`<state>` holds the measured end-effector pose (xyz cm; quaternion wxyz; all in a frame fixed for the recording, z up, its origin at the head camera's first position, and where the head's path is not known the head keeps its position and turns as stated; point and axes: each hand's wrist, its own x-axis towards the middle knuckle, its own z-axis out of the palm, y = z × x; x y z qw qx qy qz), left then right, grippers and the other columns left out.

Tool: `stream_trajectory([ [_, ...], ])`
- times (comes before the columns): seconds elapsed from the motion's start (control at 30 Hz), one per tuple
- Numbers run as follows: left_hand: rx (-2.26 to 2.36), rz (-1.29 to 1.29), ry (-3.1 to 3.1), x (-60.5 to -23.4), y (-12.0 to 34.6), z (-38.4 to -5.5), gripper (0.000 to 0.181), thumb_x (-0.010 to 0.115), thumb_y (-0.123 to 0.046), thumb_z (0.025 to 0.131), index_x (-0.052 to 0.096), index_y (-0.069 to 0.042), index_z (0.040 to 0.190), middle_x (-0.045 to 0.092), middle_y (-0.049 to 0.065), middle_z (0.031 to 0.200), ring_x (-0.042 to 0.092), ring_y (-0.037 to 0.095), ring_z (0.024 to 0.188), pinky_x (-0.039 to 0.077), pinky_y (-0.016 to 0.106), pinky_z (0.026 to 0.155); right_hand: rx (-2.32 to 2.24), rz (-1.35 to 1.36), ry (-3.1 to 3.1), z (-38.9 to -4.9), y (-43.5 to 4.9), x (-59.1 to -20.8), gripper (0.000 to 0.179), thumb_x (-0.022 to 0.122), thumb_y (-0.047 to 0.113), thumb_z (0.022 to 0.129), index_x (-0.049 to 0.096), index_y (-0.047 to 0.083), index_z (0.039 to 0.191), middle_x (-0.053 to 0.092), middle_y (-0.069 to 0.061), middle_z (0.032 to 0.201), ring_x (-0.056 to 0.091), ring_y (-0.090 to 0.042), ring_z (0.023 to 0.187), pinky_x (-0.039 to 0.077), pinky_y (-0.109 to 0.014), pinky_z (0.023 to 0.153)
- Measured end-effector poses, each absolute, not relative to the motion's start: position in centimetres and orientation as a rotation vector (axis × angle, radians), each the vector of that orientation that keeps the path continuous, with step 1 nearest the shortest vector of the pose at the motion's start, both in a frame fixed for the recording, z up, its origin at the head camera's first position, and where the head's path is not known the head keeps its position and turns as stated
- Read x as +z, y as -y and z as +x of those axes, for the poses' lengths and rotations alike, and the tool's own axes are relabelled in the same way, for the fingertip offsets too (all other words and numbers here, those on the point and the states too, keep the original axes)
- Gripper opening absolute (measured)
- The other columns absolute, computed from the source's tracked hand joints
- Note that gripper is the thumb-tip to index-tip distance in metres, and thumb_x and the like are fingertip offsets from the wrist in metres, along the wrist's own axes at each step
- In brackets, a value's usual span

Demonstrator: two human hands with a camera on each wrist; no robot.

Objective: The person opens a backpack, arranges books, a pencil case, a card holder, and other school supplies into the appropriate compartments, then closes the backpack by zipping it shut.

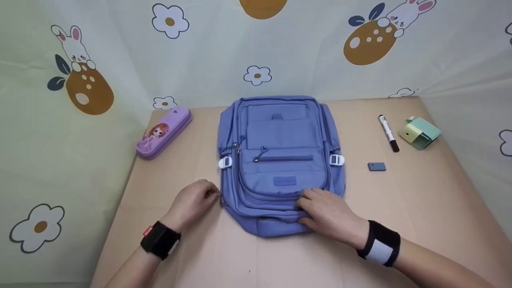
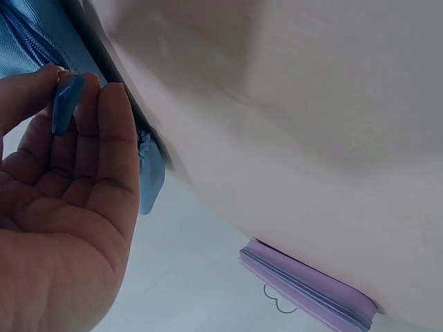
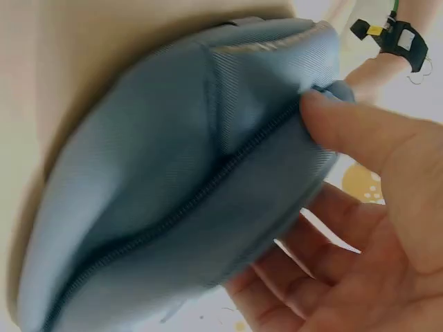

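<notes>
A blue backpack [image 1: 284, 136] lies front side up on the table, its base toward the person. At its lower left edge the left hand [image 1: 195, 204] pinches a zipper pull [image 2: 67, 105] between thumb and fingertips, seen close up in the left wrist view. The right hand [image 1: 330, 216] grips the bag's lower right part, thumb on the near side and fingers over the top. In the right wrist view a zipper line [image 3: 194, 197] runs along the fabric beside that thumb. A smaller front-pocket zipper [image 1: 285, 159] shows on the bag's face.
A purple pencil case [image 1: 164, 133] lies at the back left of the table [image 1: 160, 192]. To the right are a whiteboard marker [image 1: 389, 134], a green and yellow small case [image 1: 421, 133] and a small dark grey block [image 1: 377, 166]. A patterned curtain [image 1: 216, 52] surrounds the table's back and sides.
</notes>
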<state>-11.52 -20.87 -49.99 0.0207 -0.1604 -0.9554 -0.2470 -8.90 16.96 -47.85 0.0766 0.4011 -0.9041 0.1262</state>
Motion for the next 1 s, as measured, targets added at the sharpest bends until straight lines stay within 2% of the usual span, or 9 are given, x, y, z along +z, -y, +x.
stream_trajectory([
  [0.17,-0.748,-0.504,2.956,-50.1,20.9,-11.4,0.005,0.077,-0.007,0.089,0.074,-0.011,0.090,0.064,-0.002,0.084,0.062,0.016,0.078,0.054,0.038,0.073,0.335,1.198,2.617,-9.1,-16.5,-49.0,0.013,0.077,0.012,0.083,0.067,0.011,0.091,0.061,0.000,0.086,0.061,-0.019,0.078,0.054,-0.037,0.066],
  [0.3,-0.733,-0.510,2.953,-50.0,20.9,-11.1,0.006,0.077,-0.006,0.088,0.074,-0.010,0.090,0.064,-0.002,0.083,0.061,0.015,0.077,0.054,0.037,0.073,0.330,1.190,2.573,-9.2,-16.2,-49.4,0.009,0.073,0.008,0.083,0.065,0.010,0.088,0.060,0.000,0.083,0.060,-0.019,0.074,0.053,-0.036,0.062],
  [0.5,-0.733,-0.565,2.974,-49.4,20.5,-9.9,0.006,0.077,-0.006,0.087,0.075,-0.011,0.090,0.065,-0.004,0.083,0.062,0.014,0.077,0.055,0.036,0.073,0.340,1.156,2.602,-9.2,-16.1,-49.6,0.010,0.074,0.010,0.086,0.065,0.011,0.090,0.061,0.000,0.083,0.062,-0.020,0.075,0.054,-0.037,0.063],
  [0.73,-0.754,-0.637,2.995,-48.7,19.6,-8.7,0.008,0.078,-0.005,0.085,0.075,-0.012,0.085,0.062,-0.007,0.078,0.057,0.009,0.072,0.052,0.031,0.067,0.358,1.132,2.645,-9.2,-16.1,-49.6,0.011,0.076,0.011,0.085,0.066,0.012,0.090,0.063,0.000,0.085,0.063,-0.020,0.077,0.055,-0.037,0.064],
  [1.0,-0.750,-0.658,2.972,-49.2,19.0,-8.2,0.009,0.077,-0.006,0.085,0.072,-0.013,0.084,0.062,-0.007,0.079,0.058,0.010,0.072,0.052,0.031,0.067,0.420,1.144,2.667,-9.2,-16.4,-49.2,0.014,0.078,0.013,0.085,0.067,0.013,0.094,0.063,0.001,0.089,0.063,-0.020,0.082,0.055,-0.038,0.070],
])
